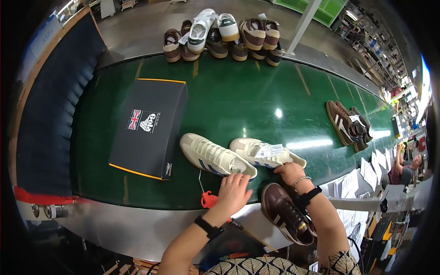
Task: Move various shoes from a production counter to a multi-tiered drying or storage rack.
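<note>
Two cream sneakers with blue side stripes lie side by side on the green belt, toes pointing away to the left. My left hand (233,190) has its fingers closed over the heel of the left cream sneaker (211,153). At the near side of the right cream sneaker (247,149), my right hand (292,173) grips it by the edge toward the heel. A white paper tag (269,150) rests across its laces. Just below my right hand is a dark brown sneaker (286,208) with pale stripes, partly hidden by my forearm.
A black shoebox (146,128) with orange edges sits left on the green belt (220,101). Piled shoes (215,39) line the far edge; more brown sneakers (343,121) lie right. A red tool (209,200) is beside my left wrist. Papers (350,183) and another person (405,169) are right.
</note>
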`<state>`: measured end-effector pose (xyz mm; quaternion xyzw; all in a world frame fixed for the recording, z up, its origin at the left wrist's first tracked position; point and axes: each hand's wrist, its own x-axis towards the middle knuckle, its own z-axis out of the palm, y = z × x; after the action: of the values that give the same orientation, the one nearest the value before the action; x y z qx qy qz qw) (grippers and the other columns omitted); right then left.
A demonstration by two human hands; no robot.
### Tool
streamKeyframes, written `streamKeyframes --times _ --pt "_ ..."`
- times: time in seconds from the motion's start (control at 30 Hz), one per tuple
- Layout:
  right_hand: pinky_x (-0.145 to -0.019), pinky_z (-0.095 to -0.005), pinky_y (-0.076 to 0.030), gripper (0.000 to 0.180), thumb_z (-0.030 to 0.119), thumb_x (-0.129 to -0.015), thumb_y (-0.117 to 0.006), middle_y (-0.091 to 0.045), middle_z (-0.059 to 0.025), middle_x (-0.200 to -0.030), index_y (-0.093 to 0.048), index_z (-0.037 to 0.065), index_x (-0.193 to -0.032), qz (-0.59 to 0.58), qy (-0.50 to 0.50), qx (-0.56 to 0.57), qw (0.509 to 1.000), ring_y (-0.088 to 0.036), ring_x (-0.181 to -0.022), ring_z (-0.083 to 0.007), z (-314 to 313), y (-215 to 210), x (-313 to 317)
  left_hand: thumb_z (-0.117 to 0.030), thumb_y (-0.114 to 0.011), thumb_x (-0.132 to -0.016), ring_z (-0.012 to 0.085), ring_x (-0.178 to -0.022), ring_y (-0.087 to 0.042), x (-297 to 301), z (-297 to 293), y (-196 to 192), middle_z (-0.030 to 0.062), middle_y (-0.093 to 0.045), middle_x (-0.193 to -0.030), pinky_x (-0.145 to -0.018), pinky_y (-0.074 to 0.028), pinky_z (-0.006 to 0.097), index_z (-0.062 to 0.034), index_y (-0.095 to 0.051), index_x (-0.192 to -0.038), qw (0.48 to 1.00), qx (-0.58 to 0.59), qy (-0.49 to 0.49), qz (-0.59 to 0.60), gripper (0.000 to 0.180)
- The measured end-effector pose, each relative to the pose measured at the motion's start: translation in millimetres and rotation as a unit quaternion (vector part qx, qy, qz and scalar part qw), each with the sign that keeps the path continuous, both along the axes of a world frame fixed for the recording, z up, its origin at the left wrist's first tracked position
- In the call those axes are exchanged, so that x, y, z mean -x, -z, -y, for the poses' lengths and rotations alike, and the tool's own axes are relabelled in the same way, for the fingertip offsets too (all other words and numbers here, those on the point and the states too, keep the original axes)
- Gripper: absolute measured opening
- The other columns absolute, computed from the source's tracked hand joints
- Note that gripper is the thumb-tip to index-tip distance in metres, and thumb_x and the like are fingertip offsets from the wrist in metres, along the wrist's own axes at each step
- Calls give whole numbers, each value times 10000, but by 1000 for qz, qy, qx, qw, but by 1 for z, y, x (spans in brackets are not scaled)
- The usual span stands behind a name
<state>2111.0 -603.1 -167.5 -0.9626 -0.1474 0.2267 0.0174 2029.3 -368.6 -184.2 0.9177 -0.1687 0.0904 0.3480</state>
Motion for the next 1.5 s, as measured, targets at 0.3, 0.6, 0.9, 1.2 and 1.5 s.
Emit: streamKeyframes --times 0.3,0.6,0.9,1.2,1.5 --pt "-625 -376 -475 102 72 -704 -604 -603 -97 -743 -653 114 -783 212 34 -221 951 -597 -688 -298 -18 -14 -36 -297 -620 -727 210 -707 -550 -24 32 22 68 -575 -673 -674 -354 365 -70 -558 -765 986 -151 -66 -13 239" --pt "-781 -363 -463 259 158 -758 -522 -619 -142 -938 -628 150 -994 -1 50 -258 965 -594 -875 -286 -112 22 -24 -255 -657 -683 275 -633 -560 -17 8 20 88 -567 -660 -594 -445 388 -57 -571 -734 993 -55 107 -4 223" --pt "-702 -391 -477 233 182 -802 -513 -593 -155 -907 -569 96 -1010 88 69 -446 888 -586 -820 -320 -77 -84 69 -412 -673 -652 288 -879 -593 -57 34 29 169 -607 -932 -764 -460 376 -99 -434 -1205 984 119 133 8 679" --pt "-717 -374 -472 195 164 -764 -581 -611 -99 -858 -596 92 -944 202 266 -201 921 -583 -813 -285 64 -117 206 -510 -656 -614 312 -953 -567 -61 36 20 220 -589 -997 -804 -430 346 11 -533 -1055 906 44 -61 -417 694" --pt "-805 -371 -439 359 250 -684 -656 -574 -120 -974 -574 30 -957 269 299 -76 913 -529 -935 -285 123 -64 267 -286 -636 -769 125 -757 -561 -39 -6 -38 54 -621 -870 -689 -436 257 21 -596 -964 877 233 -49 -417 366"
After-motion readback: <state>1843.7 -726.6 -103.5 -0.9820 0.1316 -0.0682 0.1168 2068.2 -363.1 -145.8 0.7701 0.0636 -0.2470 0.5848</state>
